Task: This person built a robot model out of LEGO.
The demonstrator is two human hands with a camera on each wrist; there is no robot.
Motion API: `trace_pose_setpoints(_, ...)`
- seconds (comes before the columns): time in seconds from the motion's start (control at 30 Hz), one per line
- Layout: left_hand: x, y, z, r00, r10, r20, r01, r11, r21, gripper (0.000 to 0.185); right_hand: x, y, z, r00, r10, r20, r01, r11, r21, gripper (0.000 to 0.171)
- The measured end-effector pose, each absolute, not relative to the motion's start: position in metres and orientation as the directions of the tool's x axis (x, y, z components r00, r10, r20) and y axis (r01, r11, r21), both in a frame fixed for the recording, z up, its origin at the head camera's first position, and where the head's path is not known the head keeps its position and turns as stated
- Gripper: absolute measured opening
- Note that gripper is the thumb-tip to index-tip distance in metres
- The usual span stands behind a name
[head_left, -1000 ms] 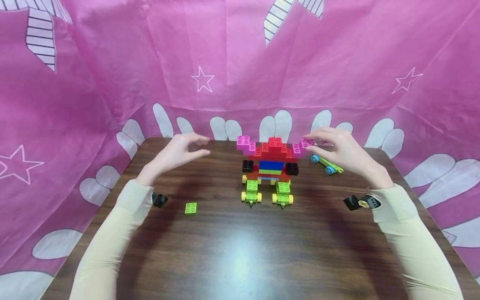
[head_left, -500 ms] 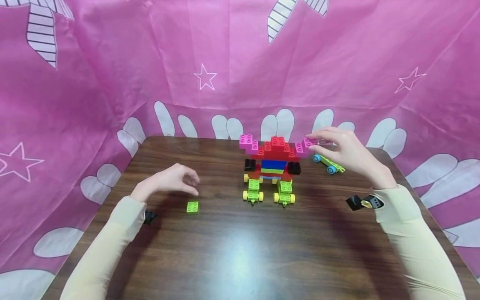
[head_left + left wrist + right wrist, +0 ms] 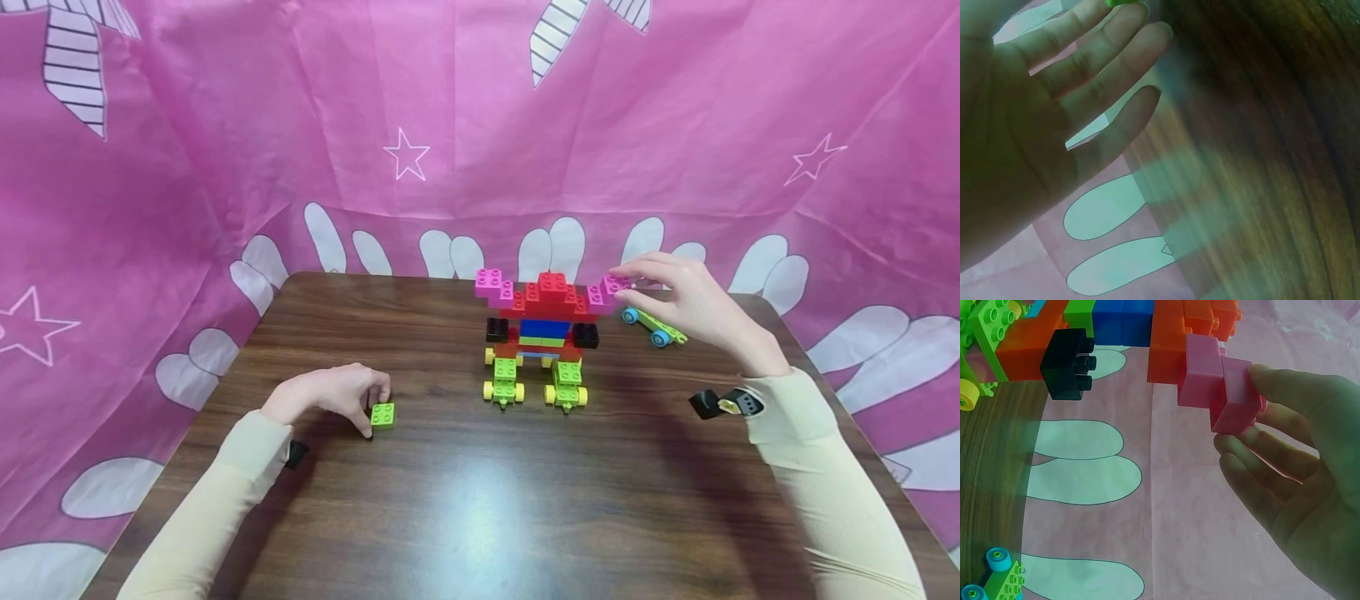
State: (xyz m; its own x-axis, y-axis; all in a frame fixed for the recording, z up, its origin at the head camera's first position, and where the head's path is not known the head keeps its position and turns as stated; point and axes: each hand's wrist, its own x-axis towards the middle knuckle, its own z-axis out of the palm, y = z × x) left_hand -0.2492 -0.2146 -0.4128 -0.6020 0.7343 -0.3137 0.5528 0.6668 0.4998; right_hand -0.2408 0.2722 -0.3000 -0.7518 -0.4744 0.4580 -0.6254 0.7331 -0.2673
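A brick model stands at the middle back of the dark wooden table. It has a red and blue body, black side blocks, pink wings and green wheeled feet. My right hand pinches the outer pink brick of the right wing; in the right wrist view, thumb and fingers close on that pink brick. My left hand is low on the table at the left. Its curled fingertips pinch a small green brick by its left side. In the left wrist view only a green sliver shows at the fingertips.
A green chassis with blue wheels lies on the table just behind and under my right hand, also visible in the right wrist view as the chassis. Pink patterned cloth walls in the table on three sides.
My left hand has dropped from beside the model's left wing down and toward me onto the small green brick. The right hand has stayed on the pink wing brick.
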Motion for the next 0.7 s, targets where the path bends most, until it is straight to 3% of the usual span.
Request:
trace_pose_setpoints(0.43, -0.262, -0.205, -0.420, -0.659, 0.712, -0.241, 0.584, 0.687, 0.432, 0.028, -0.241, 0.273, -0.300, -0.762, -0.473, 0.442, -0.616, 0.740, -0.270, 0.037)
trace_pose_setpoints(0.7, -0.274, -0.204, -0.420, -0.680, 0.714, -0.169, 0.579, 0.663, 0.475, 0.023, -0.242, 0.273, -0.300, -0.766, -0.476, 0.433, -0.614, 0.742, -0.271, 0.036)
